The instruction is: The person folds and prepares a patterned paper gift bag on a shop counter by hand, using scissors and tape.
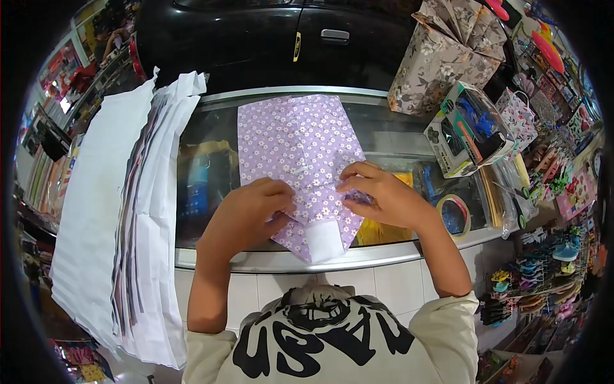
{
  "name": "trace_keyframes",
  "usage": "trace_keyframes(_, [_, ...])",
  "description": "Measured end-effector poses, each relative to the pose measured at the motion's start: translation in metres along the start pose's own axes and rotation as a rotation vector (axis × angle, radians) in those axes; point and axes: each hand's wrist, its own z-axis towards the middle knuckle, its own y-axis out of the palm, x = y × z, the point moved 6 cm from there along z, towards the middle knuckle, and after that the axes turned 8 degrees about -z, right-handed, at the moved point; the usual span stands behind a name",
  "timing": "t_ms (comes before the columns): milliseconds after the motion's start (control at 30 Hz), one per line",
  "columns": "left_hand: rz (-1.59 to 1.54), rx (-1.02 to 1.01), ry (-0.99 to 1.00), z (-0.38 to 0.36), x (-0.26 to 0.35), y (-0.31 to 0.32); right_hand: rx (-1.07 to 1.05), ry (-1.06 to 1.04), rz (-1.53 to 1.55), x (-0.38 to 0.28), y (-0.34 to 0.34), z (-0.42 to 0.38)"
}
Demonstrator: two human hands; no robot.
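Purple paper with white daisies (294,134) lies on the glass counter, its lower end folded to a point near the front edge. A small white piece (325,240) shows at that lower end. On the paper's left side rests my left hand (259,208), fingers bent and apart, touching the surface. My right hand (377,195) touches the right side with its fingers curved and spread. Neither hand is closed around anything.
Large white sheets (96,211) lie in a stack at the left. At the right are a tape roll (467,221), a boxed toy (454,144) and a floral bag (428,70). The counter's metal edge (256,261) runs in front, with a black car door (256,38) behind.
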Motion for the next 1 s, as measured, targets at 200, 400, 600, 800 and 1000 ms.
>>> trace_keyframes(200, [0.023, 0.062, -0.066, -0.02, 0.014, 0.007, -0.006, 0.021, -0.039, 0.001, -0.001, 0.0])
trace_keyframes(400, [0.075, 0.043, -0.101, -0.036, 0.01, 0.029, 0.005, 0.036, -0.261, -0.009, 0.002, -0.009])
trace_keyframes(600, [0.219, 0.049, -0.129, -0.033, 0.03, 0.039, -0.081, 0.131, -0.287, -0.036, 0.028, -0.03])
trace_keyframes(800, [0.227, 0.04, -0.119, -0.023, 0.038, 0.056, -0.149, 0.178, -0.241, -0.041, 0.035, -0.035])
trace_keyframes(1000, [0.292, 0.011, -0.127, -0.017, 0.037, 0.067, -0.047, 0.206, -0.141, -0.037, 0.031, -0.036])
